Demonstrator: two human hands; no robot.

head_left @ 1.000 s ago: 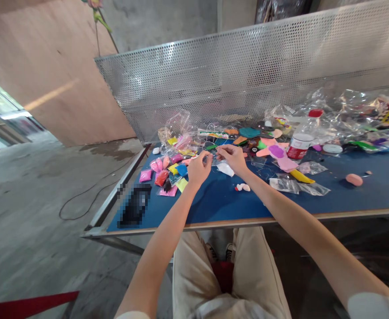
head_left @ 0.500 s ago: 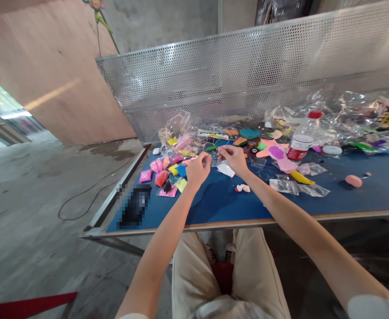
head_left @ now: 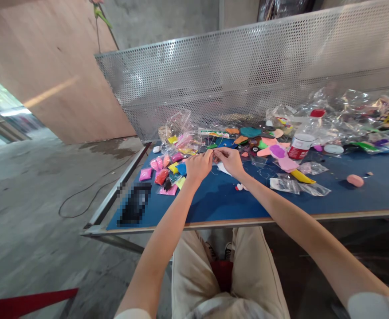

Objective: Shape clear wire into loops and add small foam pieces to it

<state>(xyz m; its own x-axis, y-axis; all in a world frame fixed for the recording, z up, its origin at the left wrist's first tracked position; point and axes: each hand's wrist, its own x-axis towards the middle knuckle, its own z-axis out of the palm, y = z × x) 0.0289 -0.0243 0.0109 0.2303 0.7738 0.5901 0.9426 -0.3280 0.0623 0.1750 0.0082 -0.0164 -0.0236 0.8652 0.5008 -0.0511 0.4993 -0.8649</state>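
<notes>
Both my hands are raised over the blue table (head_left: 221, 201), fingertips meeting. My left hand (head_left: 198, 166) is closed in a pinch, and my right hand (head_left: 229, 160) pinches too; between them is something small and clear that I cannot make out. Just under my right hand lies a small white packet (head_left: 221, 169). Left of my left hand sits a cluster of small coloured packets (head_left: 167, 170) in pink, red, yellow and blue. A little red and white piece (head_left: 239, 187) lies near my right wrist.
A perforated metal screen (head_left: 247, 75) stands along the table's far edge. Coloured cut-out shapes (head_left: 270, 148), a white bottle with a red cap (head_left: 302, 141) and crumpled clear wrappers (head_left: 347, 115) lie at the right. A pink lump (head_left: 355, 180) and a blurred dark object (head_left: 135, 204) rest on the table.
My two hands have drawn closer together, so their fingertips now touch. The right hand shifted slightly left and now hides part of the white packet.
</notes>
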